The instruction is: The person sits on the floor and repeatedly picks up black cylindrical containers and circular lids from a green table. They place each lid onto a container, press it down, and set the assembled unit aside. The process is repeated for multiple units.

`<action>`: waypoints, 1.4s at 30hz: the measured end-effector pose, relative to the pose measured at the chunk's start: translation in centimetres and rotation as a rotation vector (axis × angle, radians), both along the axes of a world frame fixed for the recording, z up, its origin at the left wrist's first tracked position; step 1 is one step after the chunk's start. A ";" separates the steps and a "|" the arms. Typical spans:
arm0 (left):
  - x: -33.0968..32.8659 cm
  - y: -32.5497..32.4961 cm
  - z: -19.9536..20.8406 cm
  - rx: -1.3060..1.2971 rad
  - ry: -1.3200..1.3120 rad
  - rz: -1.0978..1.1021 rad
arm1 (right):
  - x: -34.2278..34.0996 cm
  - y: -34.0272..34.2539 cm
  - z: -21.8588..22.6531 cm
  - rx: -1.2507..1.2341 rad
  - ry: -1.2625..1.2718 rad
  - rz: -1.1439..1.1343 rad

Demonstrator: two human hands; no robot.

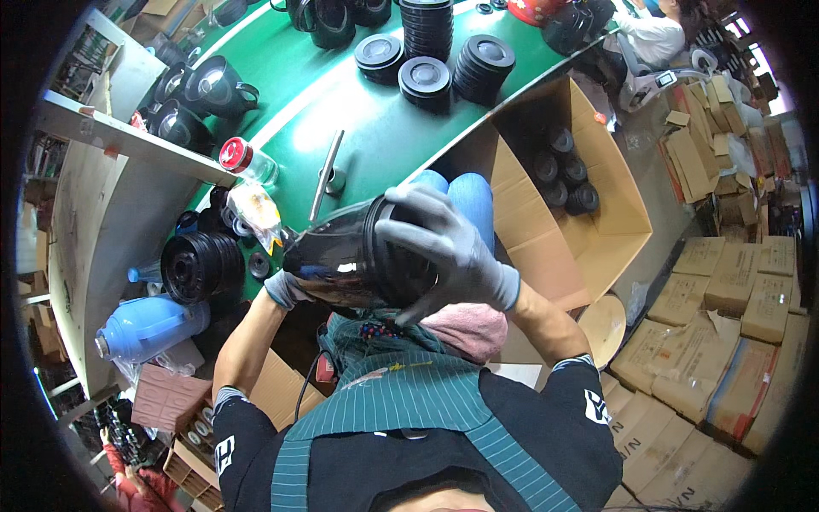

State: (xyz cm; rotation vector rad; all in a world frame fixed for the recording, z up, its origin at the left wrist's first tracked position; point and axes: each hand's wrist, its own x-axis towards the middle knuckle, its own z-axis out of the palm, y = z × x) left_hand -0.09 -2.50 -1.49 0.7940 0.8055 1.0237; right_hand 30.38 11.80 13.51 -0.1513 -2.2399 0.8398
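Dark translucent jug [341, 260] was held on its side above the lap, near the green counter [375, 128]. Gloved right hand [444, 247] was spread and clamped over the jug's wide end; gloved left hand [286, 288] cupped and gripped the narrow end from below. Judged a fitting or twisting step: best done with the left hand bracing firm, the right turning squarely on the axis, no slant. Open carton [589, 230] of dark parts stood just to the right.
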 end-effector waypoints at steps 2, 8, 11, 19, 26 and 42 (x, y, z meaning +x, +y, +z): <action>-2.0 -1.3 -2.5 -0.140 -0.177 0.106 | 0.0 0.8 0.2 -0.071 0.006 -0.010; 0.6 2.1 13.4 0.847 1.394 0.233 | 0.4 0.7 -8.4 -1.235 -0.064 -0.106; 2.0 1.9 15.5 1.132 1.442 0.050 | 1.2 1.2 -10.1 -1.619 -0.387 0.018; -3.9 -3.7 -4.1 -0.054 0.034 0.525 | 2.2 -2.2 -6.3 -0.361 -0.077 -0.204; 2.5 2.9 15.8 1.144 1.448 0.087 | 1.3 -1.5 -7.5 -1.606 -0.077 -0.055; 5.2 3.4 14.1 1.224 1.404 -0.104 | 4.6 -3.0 -11.1 -1.333 -0.093 -0.305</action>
